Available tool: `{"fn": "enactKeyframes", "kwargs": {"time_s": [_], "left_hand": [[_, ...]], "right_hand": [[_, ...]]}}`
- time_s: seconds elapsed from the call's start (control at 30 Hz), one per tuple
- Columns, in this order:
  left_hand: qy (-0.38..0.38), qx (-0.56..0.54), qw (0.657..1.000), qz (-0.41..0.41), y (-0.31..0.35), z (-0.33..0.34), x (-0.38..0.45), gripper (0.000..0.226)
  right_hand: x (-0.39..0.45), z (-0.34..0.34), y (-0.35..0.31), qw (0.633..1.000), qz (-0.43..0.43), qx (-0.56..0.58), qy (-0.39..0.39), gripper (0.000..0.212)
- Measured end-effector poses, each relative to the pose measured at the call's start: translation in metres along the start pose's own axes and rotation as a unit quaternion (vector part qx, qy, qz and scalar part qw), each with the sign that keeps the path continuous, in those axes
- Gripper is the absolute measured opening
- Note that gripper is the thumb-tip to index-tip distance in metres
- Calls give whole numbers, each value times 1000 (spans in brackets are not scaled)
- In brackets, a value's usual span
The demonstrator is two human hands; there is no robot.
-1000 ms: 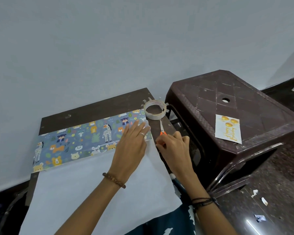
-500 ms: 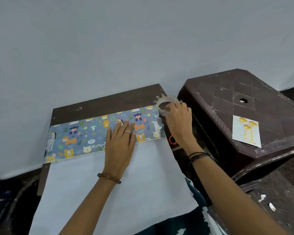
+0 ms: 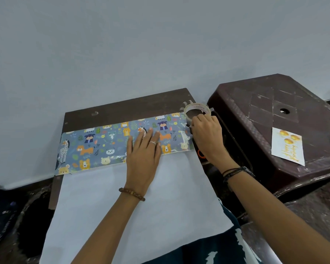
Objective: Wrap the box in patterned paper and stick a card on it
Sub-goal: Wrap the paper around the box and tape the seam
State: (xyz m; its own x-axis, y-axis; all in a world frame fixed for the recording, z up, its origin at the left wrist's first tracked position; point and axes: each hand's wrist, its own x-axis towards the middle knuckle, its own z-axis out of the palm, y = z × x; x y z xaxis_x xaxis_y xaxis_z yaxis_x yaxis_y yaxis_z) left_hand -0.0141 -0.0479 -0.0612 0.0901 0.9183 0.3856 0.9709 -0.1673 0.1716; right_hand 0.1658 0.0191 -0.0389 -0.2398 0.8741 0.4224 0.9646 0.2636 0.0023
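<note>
Paper [image 3: 107, 141] with a blue cartoon-animal pattern is folded over what looks like the box, a long flat strip across the dark brown wooden board [image 3: 122, 109], and its white underside [image 3: 137, 202] spreads toward you. Your left hand [image 3: 143, 157] lies flat on the patterned fold, fingers straight and pressing it down, a ring on one finger. Your right hand [image 3: 206, 138] is at the strip's right end with its fingers curled, pinching at the edge of the clear tape roll [image 3: 197, 111] that sits on the board's far right corner. Orange scissor handles [image 3: 200, 154] peek out under your right wrist. The white "Happy Birthday" card [image 3: 288, 147] with gold balloons lies well apart on the dark maroon plastic stool [image 3: 274, 103].
</note>
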Motion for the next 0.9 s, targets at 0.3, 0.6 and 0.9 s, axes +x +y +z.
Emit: {"fn": "enactKeyframes", "kwargs": {"time_s": [0.3, 0.6, 0.9], "left_hand": [[-13, -16, 1000, 19, -3, -2, 0, 50], [1, 9, 1000, -21, -24, -5, -37, 54], [-5, 29, 999, -46, -44, -3, -42, 49]], "right_hand": [[3, -17, 4, 998, 41, 27, -44, 10], [-18, -30, -28, 901, 224, 370, -26, 7], [-13, -14, -57, 835, 270, 475, -60, 11]]}}
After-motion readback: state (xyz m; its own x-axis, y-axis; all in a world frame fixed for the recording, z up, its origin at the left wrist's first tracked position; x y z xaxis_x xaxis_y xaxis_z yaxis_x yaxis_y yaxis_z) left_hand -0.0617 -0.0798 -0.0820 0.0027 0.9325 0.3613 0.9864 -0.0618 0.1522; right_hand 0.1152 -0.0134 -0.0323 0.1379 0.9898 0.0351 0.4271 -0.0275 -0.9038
